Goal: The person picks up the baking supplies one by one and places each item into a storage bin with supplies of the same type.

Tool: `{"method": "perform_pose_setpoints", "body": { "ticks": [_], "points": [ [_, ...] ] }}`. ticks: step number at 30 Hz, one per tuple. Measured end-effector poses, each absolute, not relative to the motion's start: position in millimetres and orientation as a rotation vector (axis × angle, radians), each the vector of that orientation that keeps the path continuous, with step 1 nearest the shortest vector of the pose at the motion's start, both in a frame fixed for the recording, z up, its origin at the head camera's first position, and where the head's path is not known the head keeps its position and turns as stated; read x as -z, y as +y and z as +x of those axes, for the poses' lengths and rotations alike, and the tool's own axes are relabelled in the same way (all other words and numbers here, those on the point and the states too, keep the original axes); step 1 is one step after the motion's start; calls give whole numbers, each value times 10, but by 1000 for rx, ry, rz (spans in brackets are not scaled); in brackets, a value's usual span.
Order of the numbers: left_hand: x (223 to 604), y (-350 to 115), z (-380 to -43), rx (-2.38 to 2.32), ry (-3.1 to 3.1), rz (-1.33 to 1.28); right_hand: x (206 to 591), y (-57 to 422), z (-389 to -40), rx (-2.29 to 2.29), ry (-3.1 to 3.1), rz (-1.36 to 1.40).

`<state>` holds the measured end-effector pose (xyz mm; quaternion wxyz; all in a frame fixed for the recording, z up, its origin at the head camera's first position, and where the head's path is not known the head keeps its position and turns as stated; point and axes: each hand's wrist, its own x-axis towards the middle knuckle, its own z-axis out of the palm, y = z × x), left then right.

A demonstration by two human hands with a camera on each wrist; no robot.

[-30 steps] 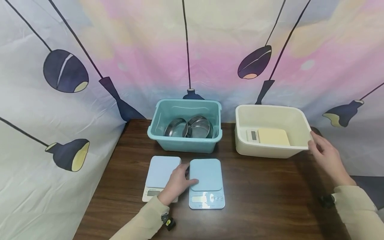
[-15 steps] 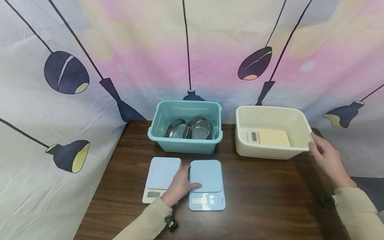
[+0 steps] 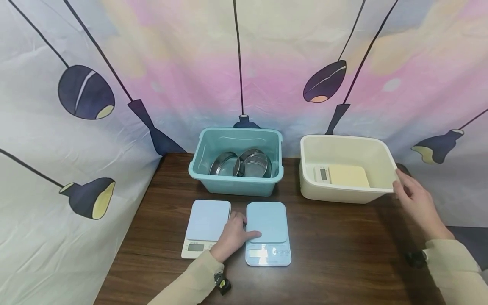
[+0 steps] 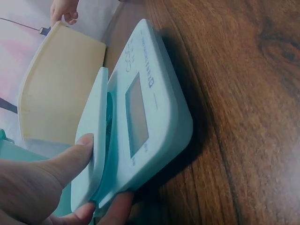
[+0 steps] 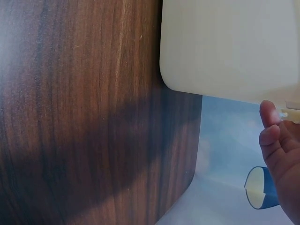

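Note:
My left hand (image 3: 233, 234) grips the left edge of a light blue kitchen scale (image 3: 268, 254). In the left wrist view its thumb lies on the scale's platform (image 4: 90, 154), while fingertips curl at the side below. A white kitchen scale (image 3: 207, 220) lies just left of that hand, partly covered by it. At the right, my right hand (image 3: 417, 205) pinches the right rim of a cream plastic bin (image 3: 339, 194). Inside that bin rests a scale with a yellow platform (image 3: 347, 176) and a small display. The right wrist view shows the bin's outer wall (image 5: 229, 47) beside the fingers.
A teal bin (image 3: 236, 185) with several round metal pans (image 3: 254, 164) stands behind the two scales. The brown wooden table (image 3: 335, 245) reaches back to a patterned cloth (image 3: 267, 63) hanging behind the bins.
The blue scale has shifted slightly to the right, along with my left hand, widening the gap to the white scale. My right hand stays at the cream bin's rim.

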<state>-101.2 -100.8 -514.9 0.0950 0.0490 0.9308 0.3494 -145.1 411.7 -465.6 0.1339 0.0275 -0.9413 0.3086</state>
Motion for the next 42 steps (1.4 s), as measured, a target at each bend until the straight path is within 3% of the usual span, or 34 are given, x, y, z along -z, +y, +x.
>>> {"method": "perform_pose_setpoints", "body": {
  "ticks": [21,33,42],
  "points": [
    [5122,-1000,-1018,-1310,2540,140,4646,4075,-1455,-878,-2741,69],
    [5185,-1169,-960,-1534,2051,290,4643,4088,-1441,-875,-2746,49],
    [5264,-1201,-903,-1539,2030,388,4629,4082,-1438,-866,-2747,52]
  ]
}}
